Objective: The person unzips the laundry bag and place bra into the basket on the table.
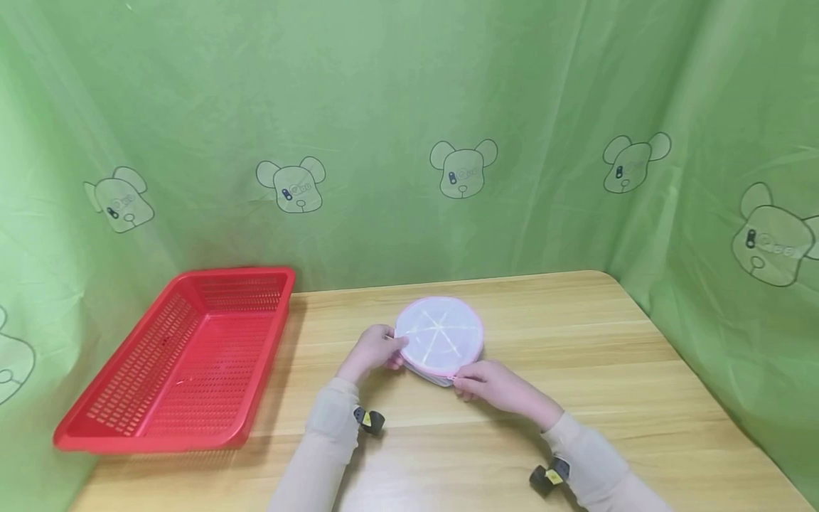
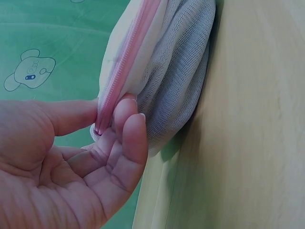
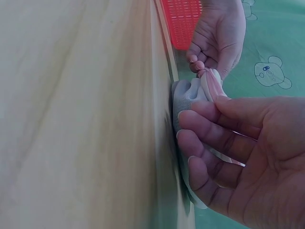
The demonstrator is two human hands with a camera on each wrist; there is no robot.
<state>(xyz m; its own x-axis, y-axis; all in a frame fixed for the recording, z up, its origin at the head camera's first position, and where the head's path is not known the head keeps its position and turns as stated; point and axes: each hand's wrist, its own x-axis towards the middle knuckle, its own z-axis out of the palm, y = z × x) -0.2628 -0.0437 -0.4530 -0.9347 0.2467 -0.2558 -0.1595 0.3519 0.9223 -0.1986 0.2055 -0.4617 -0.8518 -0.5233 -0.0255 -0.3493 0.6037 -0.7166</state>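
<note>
A round zip pouch (image 1: 439, 333) with a pale top, citrus-slice lines and a pink rim lies on the wooden table. Its side is grey ribbed fabric (image 2: 183, 71), and a pink zipper (image 2: 125, 64) runs round the edge. My left hand (image 1: 373, 350) pinches the pouch's left edge between thumb and fingers, at one end of the zipper. At the front edge, my right hand (image 1: 498, 386) pinches the zipper near its pull; its fingertips partly hide the pull. In the right wrist view the right thumb presses against the pink edge, and the other fingers curl beside the fabric side.
A red perforated plastic basket (image 1: 246, 419) stands at the table's left side. The wooden table (image 1: 576, 334) reaches back to a green curtain (image 1: 384, 85) printed with bear heads, which also hangs on both sides. A small black camera is strapped to each wrist.
</note>
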